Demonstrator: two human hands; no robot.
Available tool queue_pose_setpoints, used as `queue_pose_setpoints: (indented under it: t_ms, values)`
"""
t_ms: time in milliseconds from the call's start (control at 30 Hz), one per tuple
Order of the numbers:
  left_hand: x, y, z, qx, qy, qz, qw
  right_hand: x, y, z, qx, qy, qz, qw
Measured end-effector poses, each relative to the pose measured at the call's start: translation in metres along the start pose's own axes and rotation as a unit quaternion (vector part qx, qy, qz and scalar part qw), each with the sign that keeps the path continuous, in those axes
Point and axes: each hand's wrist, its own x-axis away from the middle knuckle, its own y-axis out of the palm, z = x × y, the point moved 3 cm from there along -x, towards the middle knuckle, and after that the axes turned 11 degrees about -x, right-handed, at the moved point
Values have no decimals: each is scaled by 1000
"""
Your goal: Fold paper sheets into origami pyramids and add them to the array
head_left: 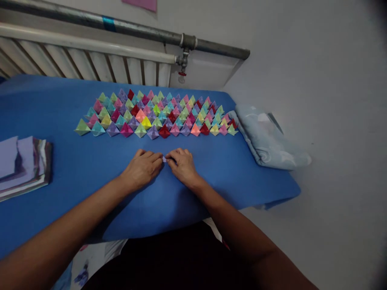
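A small piece of purple paper (164,159) shows between my two hands, low over the blue cloth. My left hand (145,166) has its fingers closed on the paper's left side, and my right hand (182,164) pinches its right side. Most of the paper is hidden under the fingers. Beyond my hands, several rows of small folded paper boats (164,131) in many colours stand on the blue-covered surface (102,161).
A stack of purple and other paper sheets (26,163) lies at the left. A folded light-blue patterned cloth (266,139) rests at the right edge. Behind the surface are a white radiator (99,64), a metal pipe (145,32) and a red-handled valve (182,74).
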Motion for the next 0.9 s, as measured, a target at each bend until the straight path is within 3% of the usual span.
queue_pose_setpoints:
  t_ms: [167, 267, 367, 533, 733, 900]
  values:
    - [-12, 3, -19, 64, 28, 1, 998, -18, -8, 6, -105, 19, -36, 994]
    - [-25, 6, -32, 110, 61, -43, 991, -45, -15, 15, -185, 69, -44, 979]
    - [-33, 9, -40, 150, 79, -80, 982, -70, -16, 23, -226, 83, -11, 970]
    - [-30, 9, -44, 224, 55, -57, 971, -79, -9, 33, -291, 99, 47, 950]
    - [-27, 11, -45, 231, 33, -46, 971, -80, -11, 42, -416, 120, 53, 900]
    - [-22, 12, -39, 195, -86, -18, 977, -77, -13, 33, -407, 116, 67, 903]
